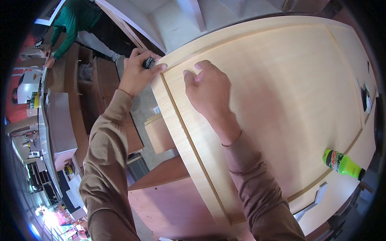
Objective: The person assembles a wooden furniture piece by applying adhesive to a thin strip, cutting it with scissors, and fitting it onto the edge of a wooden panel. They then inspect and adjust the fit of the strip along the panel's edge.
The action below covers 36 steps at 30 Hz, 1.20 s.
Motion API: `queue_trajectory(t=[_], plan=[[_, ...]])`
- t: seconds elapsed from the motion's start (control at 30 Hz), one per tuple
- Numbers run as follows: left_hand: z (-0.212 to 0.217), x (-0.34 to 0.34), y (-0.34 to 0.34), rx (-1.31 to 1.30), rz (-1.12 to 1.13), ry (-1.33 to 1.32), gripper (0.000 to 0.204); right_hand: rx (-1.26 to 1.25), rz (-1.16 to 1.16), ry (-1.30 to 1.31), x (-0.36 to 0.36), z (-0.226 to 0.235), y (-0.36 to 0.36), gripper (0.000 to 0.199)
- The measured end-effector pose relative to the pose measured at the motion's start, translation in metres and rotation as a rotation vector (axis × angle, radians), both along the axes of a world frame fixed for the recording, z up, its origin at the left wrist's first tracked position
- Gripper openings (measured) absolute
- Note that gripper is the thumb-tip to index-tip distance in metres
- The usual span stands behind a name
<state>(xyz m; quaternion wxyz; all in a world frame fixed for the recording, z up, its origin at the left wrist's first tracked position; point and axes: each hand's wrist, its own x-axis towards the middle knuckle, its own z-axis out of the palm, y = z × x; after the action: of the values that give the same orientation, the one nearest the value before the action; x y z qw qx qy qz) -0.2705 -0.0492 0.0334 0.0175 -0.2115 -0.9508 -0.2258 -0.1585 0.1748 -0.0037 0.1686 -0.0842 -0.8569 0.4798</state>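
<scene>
A large pale wooden panel (265, 92) with a raised border strip (183, 124) lies in front of me. At its far left corner, my left hand (138, 72) is closed around a small dark object (148, 63), its thumb resting on the border at the corner. What exactly this object is, I cannot make out. Just right of that corner, my right hand (210, 86) is over the panel with its fingers curled in. Its thumb and forefinger are bent toward each other, and whatever may be between them is hidden.
A green bottle (341, 164) with a black cap lies on the panel's right border, near a flat metal piece (313, 203). Brown wooden cabinets (106, 84) stand at left, where another person in a green sleeve (66, 36) works. A white shelf unit (177, 24) stands beyond the panel.
</scene>
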Motion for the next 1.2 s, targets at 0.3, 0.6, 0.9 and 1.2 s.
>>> queue_trajectory(t=[0.3,0.6,0.9,1.2], plan=[[0.011,0.01,0.034,-0.226,0.185,0.081,0.068,0.094,-0.016,0.001,-0.001,-0.006,-0.003,0.037],[0.01,0.005,0.046,-0.287,0.151,0.059,0.071,0.087,0.004,0.048,-0.001,-0.005,-0.001,0.033],[0.009,-0.01,0.0,-0.058,-0.134,0.025,0.047,0.087,-0.018,0.043,-0.003,-0.008,0.001,0.035],[0.012,-0.008,0.056,-0.184,-0.009,0.045,0.057,0.083,-0.001,0.035,-0.003,-0.007,0.005,0.035]])
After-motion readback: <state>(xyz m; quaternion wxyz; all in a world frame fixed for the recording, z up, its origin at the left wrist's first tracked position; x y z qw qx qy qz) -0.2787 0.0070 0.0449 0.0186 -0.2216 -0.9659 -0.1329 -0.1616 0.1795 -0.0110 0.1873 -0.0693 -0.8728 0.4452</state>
